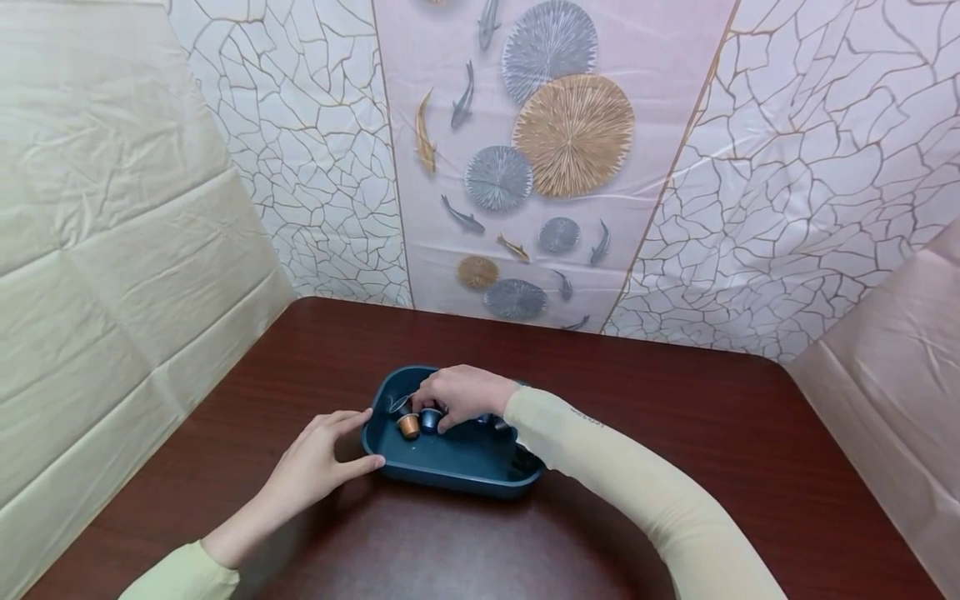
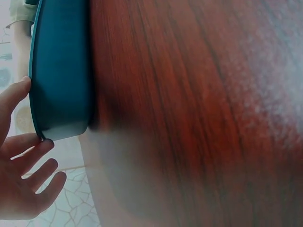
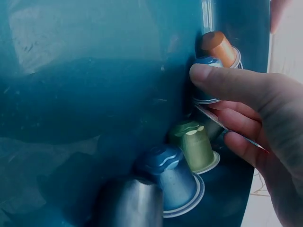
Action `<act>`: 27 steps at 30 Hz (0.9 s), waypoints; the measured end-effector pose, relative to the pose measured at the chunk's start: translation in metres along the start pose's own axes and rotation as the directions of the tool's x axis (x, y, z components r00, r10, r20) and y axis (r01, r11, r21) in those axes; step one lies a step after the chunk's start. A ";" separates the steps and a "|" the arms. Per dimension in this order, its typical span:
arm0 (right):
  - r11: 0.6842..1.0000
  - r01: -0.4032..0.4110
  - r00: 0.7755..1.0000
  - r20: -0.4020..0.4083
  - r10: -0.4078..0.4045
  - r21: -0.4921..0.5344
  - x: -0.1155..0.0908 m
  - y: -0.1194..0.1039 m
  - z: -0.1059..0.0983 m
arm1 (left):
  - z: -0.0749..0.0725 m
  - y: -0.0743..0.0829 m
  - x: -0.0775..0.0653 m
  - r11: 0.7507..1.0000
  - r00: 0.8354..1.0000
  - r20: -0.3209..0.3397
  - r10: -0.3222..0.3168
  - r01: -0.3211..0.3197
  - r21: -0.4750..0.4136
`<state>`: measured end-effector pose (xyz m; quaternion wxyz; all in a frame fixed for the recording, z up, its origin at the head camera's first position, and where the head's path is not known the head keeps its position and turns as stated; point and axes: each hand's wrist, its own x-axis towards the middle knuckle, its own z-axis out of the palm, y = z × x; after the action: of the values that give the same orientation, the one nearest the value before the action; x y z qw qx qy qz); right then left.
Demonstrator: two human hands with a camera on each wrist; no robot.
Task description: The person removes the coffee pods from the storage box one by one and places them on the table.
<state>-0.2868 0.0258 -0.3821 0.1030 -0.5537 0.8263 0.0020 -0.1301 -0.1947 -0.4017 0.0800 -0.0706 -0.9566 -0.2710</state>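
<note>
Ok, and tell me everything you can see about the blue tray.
The tray is deep blue, rectangular with rounded corners, raised walls and a thin rim. It looks like smooth plastic, with a few pale specks on its floor. It sits upright on the dark wooden table. Small capsules lie inside. The left hand touches its left end; the right hand and sleeve hide part of its far side and right end.

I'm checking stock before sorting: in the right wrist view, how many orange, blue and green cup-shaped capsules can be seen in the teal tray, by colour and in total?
Orange, cup-shaped metallic capsule: 1
Blue, cup-shaped metallic capsules: 2
Green, cup-shaped metallic capsule: 1
Total: 4
</note>
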 end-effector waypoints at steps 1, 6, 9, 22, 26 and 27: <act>1.000 0.001 1.000 0.001 -0.001 -0.007 0.000 0.000 0.000 | 0.001 0.000 0.000 1.000 1.000 -0.004 0.005 -0.005 -0.002; 1.000 0.014 1.000 -0.009 -0.014 -0.021 0.001 0.000 0.001 | 0.004 -0.003 0.001 0.999 0.999 -0.008 0.038 -0.038 -0.031; 1.000 0.017 1.000 -0.015 -0.017 -0.024 0.001 0.001 0.002 | 0.006 -0.005 0.002 0.996 0.997 0.000 0.074 -0.074 -0.056; 1.000 0.015 1.000 -0.026 -0.016 -0.018 0.003 0.004 0.006 | 0.009 -0.007 0.003 0.992 0.992 0.015 0.124 -0.124 -0.034; 1.000 0.015 0.999 -0.031 -0.015 -0.011 0.003 0.004 0.006 | 0.013 -0.005 0.003 0.993 0.993 -0.018 0.116 -0.116 -0.018; 1.000 0.014 0.999 -0.032 -0.015 -0.011 0.003 0.004 0.007 | 0.014 -0.004 0.003 0.993 0.993 -0.025 0.113 -0.113 -0.015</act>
<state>-0.2906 0.0253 -0.3896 0.0867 -0.5602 0.8238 -0.0029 -0.1355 -0.1908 -0.4151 0.1062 -0.1220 -0.9478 -0.2748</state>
